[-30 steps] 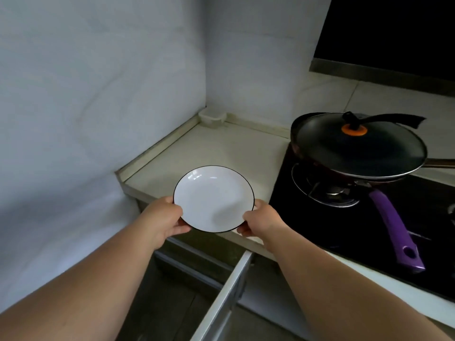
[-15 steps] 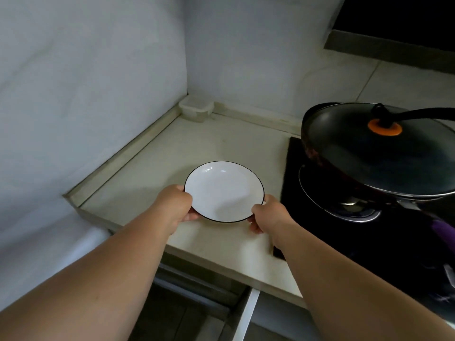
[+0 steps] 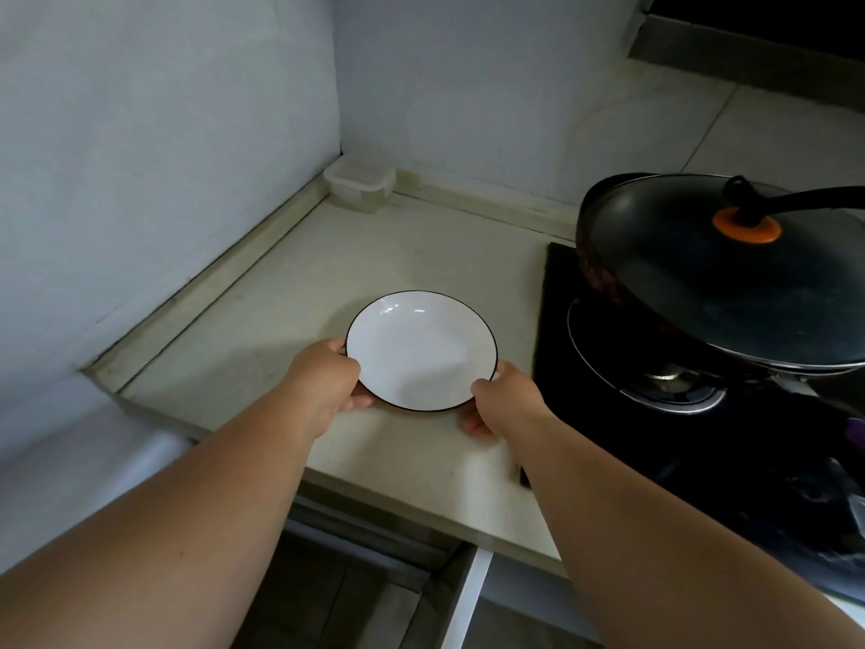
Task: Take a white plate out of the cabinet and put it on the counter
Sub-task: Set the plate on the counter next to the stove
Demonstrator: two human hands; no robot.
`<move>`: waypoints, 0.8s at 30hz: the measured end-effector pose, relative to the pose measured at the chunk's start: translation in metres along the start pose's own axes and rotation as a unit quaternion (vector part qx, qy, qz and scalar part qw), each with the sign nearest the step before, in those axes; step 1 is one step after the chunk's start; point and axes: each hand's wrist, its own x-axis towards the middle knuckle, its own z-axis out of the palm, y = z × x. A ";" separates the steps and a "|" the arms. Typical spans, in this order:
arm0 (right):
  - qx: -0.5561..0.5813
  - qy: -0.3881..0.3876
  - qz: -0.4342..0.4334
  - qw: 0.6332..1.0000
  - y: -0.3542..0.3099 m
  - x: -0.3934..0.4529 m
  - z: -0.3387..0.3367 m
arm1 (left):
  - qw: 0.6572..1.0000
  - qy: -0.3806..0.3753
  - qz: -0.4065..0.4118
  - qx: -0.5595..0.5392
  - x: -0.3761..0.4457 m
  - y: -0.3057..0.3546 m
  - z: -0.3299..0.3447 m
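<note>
Counter [image 3: 327, 269] fills the corner between two walls, black stove [image 3: 655, 437] along its right edge. Lidded pan [image 3: 725, 292] on the burner. White plate [image 3: 421, 351], black-rimmed, over the counter's front-right part, just beside the stove; can't tell if it's touching down. Left hand [image 3: 323, 381] curled onto its left rim, right hand [image 3: 503, 400] onto its right rim. Small clear container [image 3: 358, 182] in the back corner.

White plate [image 3: 421, 351] held at both sides by left hand [image 3: 323, 384] and right hand [image 3: 503, 405], low over worktop [image 3: 290, 292] near its front edge. Lidded container [image 3: 359, 184] in back left corner.
</note>
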 end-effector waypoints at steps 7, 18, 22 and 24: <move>0.019 0.022 -0.005 1.000 0.020 -0.041 -0.018 | 0.989 0.118 0.063 0.068 -0.057 -0.016 -0.012; 0.020 0.003 -0.061 0.998 0.072 -0.153 -0.026 | 0.972 -0.006 0.061 0.227 -0.168 -0.071 -0.014; -0.011 -0.001 -0.042 0.999 0.100 -0.213 -0.032 | 0.958 -0.069 0.066 0.272 -0.206 -0.101 -0.015; -0.008 0.007 -0.025 1.000 0.118 -0.242 -0.034 | 0.945 -0.095 0.054 0.308 -0.219 -0.118 -0.018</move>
